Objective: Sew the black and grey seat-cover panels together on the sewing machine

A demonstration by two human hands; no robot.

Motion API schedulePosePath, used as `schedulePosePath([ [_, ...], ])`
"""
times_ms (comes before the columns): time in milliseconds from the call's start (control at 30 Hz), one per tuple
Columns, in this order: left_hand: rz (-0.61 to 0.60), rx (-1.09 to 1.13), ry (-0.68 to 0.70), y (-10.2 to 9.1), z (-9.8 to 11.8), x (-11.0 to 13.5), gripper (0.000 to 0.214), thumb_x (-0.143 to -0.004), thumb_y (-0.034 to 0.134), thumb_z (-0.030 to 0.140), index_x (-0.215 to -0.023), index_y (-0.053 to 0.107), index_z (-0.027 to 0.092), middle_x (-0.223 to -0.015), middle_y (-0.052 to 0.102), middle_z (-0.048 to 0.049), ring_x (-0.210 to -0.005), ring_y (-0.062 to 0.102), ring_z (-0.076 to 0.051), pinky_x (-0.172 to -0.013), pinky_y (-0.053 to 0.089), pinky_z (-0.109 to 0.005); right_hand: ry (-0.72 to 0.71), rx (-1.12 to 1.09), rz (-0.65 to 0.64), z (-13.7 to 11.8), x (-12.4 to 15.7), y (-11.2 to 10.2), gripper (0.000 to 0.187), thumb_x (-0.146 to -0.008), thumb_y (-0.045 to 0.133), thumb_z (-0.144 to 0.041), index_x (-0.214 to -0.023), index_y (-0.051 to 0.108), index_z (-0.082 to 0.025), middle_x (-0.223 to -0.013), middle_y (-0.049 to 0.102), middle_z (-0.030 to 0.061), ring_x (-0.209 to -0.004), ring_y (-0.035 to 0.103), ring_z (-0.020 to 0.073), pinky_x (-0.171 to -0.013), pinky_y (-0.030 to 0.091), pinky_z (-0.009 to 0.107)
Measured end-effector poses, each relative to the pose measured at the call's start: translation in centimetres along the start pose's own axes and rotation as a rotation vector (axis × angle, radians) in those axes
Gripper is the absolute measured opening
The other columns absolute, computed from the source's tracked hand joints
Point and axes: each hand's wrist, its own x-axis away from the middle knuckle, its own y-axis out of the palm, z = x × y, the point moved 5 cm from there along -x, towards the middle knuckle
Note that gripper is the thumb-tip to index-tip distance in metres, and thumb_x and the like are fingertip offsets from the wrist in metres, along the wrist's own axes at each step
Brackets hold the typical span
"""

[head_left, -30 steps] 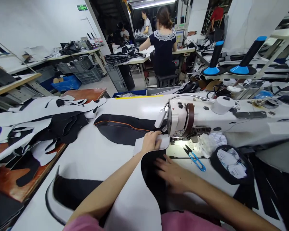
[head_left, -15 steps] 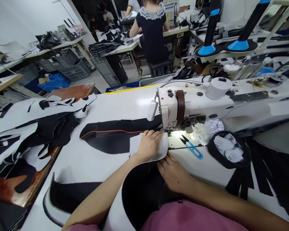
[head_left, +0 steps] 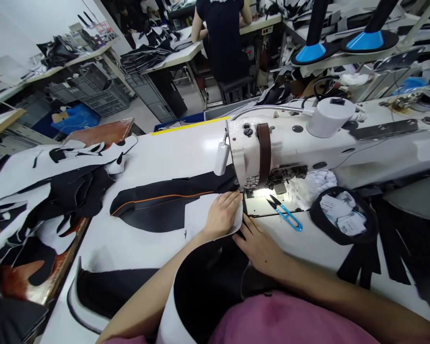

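Observation:
My left hand (head_left: 222, 213) lies flat on a white fabric panel (head_left: 197, 216), its fingertips just in front of the needle area of the white sewing machine (head_left: 290, 148). My right hand (head_left: 258, 245) presses down on the black fabric (head_left: 208, 282) that runs from the machine toward my lap. A black piece with orange stitching (head_left: 157, 203) stretches to the left behind the machine head. Neither hand grips anything; both hold the cloth flat with fingers spread.
Blue thread snips (head_left: 284, 214) lie on the machine bed right of my hands. A black round container of white labels (head_left: 344, 215) sits further right. Stacked black and white cut pieces (head_left: 50, 191) cover the left table. A person (head_left: 222, 38) works seated at a far table.
My left hand slid forward with the white panel up to the needle. My right hand moved up beside it onto the black fabric. The view tilted downward.

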Motion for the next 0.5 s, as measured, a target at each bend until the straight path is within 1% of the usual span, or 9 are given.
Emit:
schedulePosePath([
  [100, 0.028, 0.073, -0.022, -0.4, 0.6, -0.9, 0.037, -0.095, 0.041, 0.021, -0.129, 0.055, 0.019, -0.133, 0.057, -0.0093, -0.122, 0.050, -0.024, -0.105, 0.045, -0.045, 0.021, 0.043, 0.001, -0.5, 0.1, 0.5, 0.048, -0.085, 0.050, -0.012, -0.133, 0.052, -0.009, -0.140, 0.045, 0.0242, -0.137, 0.031, 0.0354, -0.112, 0.029, 0.052],
  [233, 0.056, 0.115, -0.070, -0.7, 1.1, -1.7, 0.032, -0.096, 0.042, 0.023, -0.122, 0.059, 0.018, -0.124, 0.061, -0.0094, -0.115, 0.054, -0.023, -0.099, 0.050, -0.041, 0.009, 0.057, -0.018, -0.3, 0.2, 0.6, 0.053, -0.085, 0.052, -0.015, -0.137, 0.047, -0.010, -0.141, 0.044, 0.0239, -0.137, 0.032, 0.0369, -0.111, 0.030, 0.052],
  [333, 0.076, 0.113, -0.104, -0.6, 1.3, -1.9, 0.028, -0.096, 0.043, 0.023, -0.116, 0.062, 0.018, -0.119, 0.063, -0.0088, -0.111, 0.057, -0.022, -0.098, 0.051, -0.040, 0.001, 0.060, -0.040, -0.1, 0.3, 0.7, 0.053, -0.086, 0.052, -0.017, -0.138, 0.047, -0.009, -0.140, 0.045, 0.0245, -0.136, 0.034, 0.0379, -0.112, 0.029, 0.053],
  [400, 0.080, 0.113, -0.089, -0.5, 1.4, -2.0, 0.028, -0.097, 0.042, 0.024, -0.116, 0.062, 0.019, -0.118, 0.064, -0.0084, -0.112, 0.057, -0.023, -0.099, 0.051, -0.042, 0.002, 0.053, -0.053, 0.0, 0.4, 0.8, 0.053, -0.086, 0.054, -0.018, -0.137, 0.047, -0.008, -0.139, 0.045, 0.0258, -0.135, 0.036, 0.0384, -0.112, 0.028, 0.054],
  [500, 0.052, 0.130, -0.051, -0.2, 1.6, -2.3, 0.030, -0.097, 0.041, 0.023, -0.118, 0.061, 0.019, -0.119, 0.063, -0.0085, -0.116, 0.055, -0.023, -0.100, 0.050, -0.042, 0.009, 0.035, -0.052, 0.3, 0.5, 0.8, 0.052, -0.085, 0.055, -0.018, -0.136, 0.049, -0.008, -0.139, 0.046, 0.0267, -0.134, 0.036, 0.0393, -0.112, 0.026, 0.056],
])
